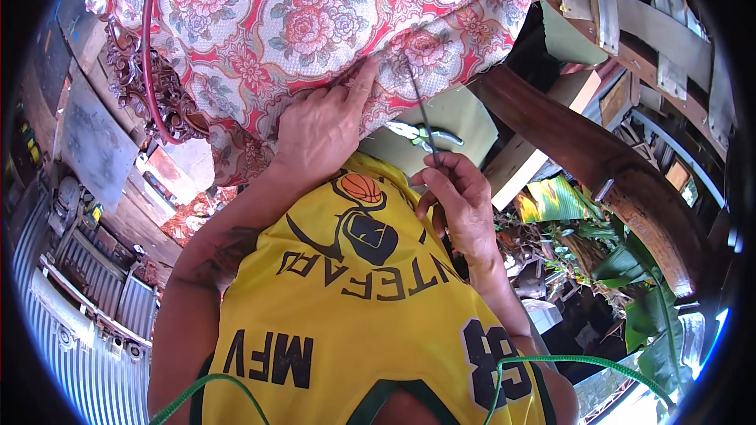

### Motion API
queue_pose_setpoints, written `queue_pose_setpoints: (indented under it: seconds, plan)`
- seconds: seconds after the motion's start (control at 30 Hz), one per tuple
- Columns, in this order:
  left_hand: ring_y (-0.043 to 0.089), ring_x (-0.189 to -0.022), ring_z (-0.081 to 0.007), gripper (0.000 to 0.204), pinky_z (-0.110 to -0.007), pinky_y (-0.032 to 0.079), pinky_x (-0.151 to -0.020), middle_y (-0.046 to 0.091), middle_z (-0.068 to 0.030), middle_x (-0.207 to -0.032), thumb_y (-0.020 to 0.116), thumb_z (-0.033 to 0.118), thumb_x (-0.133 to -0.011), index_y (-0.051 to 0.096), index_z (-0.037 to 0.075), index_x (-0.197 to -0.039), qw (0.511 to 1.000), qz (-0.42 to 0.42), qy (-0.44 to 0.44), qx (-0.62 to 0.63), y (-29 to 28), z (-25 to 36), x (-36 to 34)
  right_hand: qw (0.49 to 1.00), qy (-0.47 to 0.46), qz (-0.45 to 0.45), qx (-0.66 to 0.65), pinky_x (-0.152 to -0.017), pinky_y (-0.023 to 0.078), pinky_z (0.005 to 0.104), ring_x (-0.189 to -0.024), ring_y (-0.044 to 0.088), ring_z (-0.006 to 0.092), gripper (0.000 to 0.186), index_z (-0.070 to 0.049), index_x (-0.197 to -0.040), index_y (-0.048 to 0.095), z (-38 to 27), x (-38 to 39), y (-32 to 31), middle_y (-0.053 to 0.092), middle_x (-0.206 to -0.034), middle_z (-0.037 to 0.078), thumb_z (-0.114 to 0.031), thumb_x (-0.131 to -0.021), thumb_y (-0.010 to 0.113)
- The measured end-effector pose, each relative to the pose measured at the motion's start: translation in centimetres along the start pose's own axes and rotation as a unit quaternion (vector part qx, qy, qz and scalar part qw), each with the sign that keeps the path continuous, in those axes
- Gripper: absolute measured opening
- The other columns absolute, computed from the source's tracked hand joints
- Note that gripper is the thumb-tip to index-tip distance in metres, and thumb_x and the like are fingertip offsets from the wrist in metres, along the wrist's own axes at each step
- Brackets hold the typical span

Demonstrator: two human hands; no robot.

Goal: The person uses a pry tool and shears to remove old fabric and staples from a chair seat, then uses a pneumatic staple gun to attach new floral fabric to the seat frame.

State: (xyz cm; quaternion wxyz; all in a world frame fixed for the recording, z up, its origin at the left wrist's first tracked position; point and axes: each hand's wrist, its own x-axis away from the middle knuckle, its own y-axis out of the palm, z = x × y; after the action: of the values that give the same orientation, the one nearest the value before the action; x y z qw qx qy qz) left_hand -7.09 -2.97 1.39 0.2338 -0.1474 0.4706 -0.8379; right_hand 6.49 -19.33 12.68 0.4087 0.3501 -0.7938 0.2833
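Note:
A thick cushioned piece covered in red and white floral fabric [307, 20] lies in front of me, with a seam or fold along its near side. My left hand [321, 127] is on that fold, index finger stretched along the cloth and the other fingers bent into it, their tips hidden. My right hand [458, 193] pinches the near end of a long thin dark rod, like a needle [424, 110]. The rod's far end reaches the fabric to the right of my left index finger. Between the fabric and my right hand lie pliers [425, 135] with green and grey handles, on a pale surface.
A curved dark wooden piece [583, 157] runs down the right, beside a pale wooden beam [543, 138]. Carved dark wood [146, 79] and a reddish-brown curved bar [148, 47] border the fabric at left. Leafy plants [630, 260] stand at lower right, corrugated metal sheets [79, 330] at lower left.

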Motion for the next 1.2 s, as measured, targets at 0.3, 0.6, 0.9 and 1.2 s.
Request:
queue_pose_setpoints:
  seconds: [0.3, 0.6, 0.9, 1.2]
  plan:
    - [0.072, -0.059, -0.0278, 0.087, -0.042, 0.059, -0.056, 0.072, -0.0114, -0.072, 0.066, 0.013, -0.085, 0.03, 0.009, -0.164, 0.984, -0.172, -0.054, -0.007, -0.4, 0.9, -2.5, 1.0, -0.014, 0.017, -0.018, -0.035, 0.034, 0.0217, -0.041, 0.05, 0.0058, 0.03, 0.0, -0.125, 0.057, 0.2, -0.2, -0.1, 0.069, -0.08, 0.006, -0.011, -0.099, 0.067]
    - [0.072, -0.06, -0.0292, 0.082, -0.043, 0.059, -0.058, 0.071, -0.0121, -0.069, 0.066, 0.013, -0.087, 0.033, 0.004, -0.161, 0.984, -0.168, -0.06, 0.018, -0.7, 0.9, -2.4, 1.0, -0.028, 0.008, -0.001, -0.038, 0.033, 0.0204, -0.043, 0.047, 0.0034, 0.032, 0.002, -0.129, 0.059, 0.3, -0.1, 0.4, 0.064, -0.079, 0.003, -0.017, -0.104, 0.065]
    - [0.074, -0.066, -0.0248, 0.079, -0.038, 0.061, -0.062, 0.071, -0.0104, -0.074, 0.064, 0.012, -0.087, 0.036, 0.007, -0.161, 0.992, -0.117, -0.048, -0.02, -1.4, 1.7, -2.8, 0.999, -0.021, 0.023, -0.005, -0.041, 0.033, 0.0189, -0.046, 0.048, 0.0024, 0.035, 0.002, -0.134, 0.06, -0.3, -0.1, 0.7, 0.063, -0.077, 0.001, -0.022, -0.109, 0.058]
    - [0.052, -0.057, -0.0106, 0.071, -0.028, 0.036, -0.052, 0.058, 0.0033, -0.062, 0.06, 0.02, -0.089, 0.046, 0.017, -0.159, 0.935, -0.042, 0.092, -0.339, -2.1, -0.5, -3.4, 0.998, -0.05, 0.019, -0.021, -0.042, 0.035, 0.019, -0.047, 0.047, 0.0024, 0.036, 0.003, -0.134, 0.06, -0.5, -0.1, 0.5, 0.061, -0.076, 0.001, -0.022, -0.108, 0.059]
